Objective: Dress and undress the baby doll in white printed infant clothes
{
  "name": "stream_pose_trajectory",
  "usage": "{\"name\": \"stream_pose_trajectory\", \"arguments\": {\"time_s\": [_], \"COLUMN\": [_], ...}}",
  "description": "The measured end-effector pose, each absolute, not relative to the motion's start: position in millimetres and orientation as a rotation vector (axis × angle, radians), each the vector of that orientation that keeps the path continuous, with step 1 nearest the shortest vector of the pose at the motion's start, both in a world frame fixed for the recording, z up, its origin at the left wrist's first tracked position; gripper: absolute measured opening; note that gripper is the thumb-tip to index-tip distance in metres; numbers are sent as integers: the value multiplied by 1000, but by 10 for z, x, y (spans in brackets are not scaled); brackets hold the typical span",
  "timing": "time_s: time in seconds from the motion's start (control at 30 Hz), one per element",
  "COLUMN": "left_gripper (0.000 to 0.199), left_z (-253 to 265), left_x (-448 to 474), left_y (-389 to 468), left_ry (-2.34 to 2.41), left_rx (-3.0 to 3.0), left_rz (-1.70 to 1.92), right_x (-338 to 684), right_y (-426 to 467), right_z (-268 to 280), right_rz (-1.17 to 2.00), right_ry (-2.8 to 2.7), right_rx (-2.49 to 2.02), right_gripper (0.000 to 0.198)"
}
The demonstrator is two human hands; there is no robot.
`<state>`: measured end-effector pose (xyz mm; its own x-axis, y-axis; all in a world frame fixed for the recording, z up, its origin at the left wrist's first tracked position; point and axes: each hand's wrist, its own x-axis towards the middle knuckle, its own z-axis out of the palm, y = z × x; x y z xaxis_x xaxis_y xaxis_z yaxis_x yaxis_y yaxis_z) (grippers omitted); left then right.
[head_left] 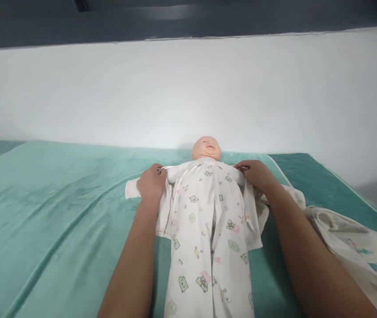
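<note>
A baby doll (206,147) lies on its back, its head toward the wall. White baby trousers (201,229) printed with green bears are spread lengthwise over its body from the chin down, hiding most of it. Beneath them a white baby shirt (253,229) shows at both sides, a sleeve out to each side. My left hand (153,180) is closed in a pinch on a white cloth edge by the doll's shoulder, seemingly the shirt's. On the opposite side my right hand (254,173) pinches the matching edge, fingertips partly hidden.
A green plush sheet (59,212) with several creases covers the bed. To the right, beside my forearm, lies a crumpled heap of white printed baby clothes (357,247). A white wall (125,92) rises directly behind the doll's head.
</note>
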<state>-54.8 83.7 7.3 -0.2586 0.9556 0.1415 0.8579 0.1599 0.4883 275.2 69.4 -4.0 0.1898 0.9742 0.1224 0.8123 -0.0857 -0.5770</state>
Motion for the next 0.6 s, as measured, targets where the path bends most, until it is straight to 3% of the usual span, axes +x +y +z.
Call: {"name": "stream_pose_trajectory", "arguments": {"time_s": [0.13,0.23,0.43,0.6], "left_gripper": [31,31,36,39], "left_z": [79,86,85,79], "left_x": [-553,-531,-493,-496], "left_y": [834,825,830,835], "left_ry": [2263,2263,2257,2231], "left_rx": [1709,1687,1678,1683], "left_rz": [713,725,733,714], "right_x": [2630,2292,2000,2124], "right_y": [546,394,333,460], "right_z": [40,189,278,202], "right_rz": [234,74,507,511], "right_ry": [-1658,-1776,-1638,-1631], "right_rx": [-2016,-1811,-1520,-1638], "right_gripper": [33,39,40,35]}}
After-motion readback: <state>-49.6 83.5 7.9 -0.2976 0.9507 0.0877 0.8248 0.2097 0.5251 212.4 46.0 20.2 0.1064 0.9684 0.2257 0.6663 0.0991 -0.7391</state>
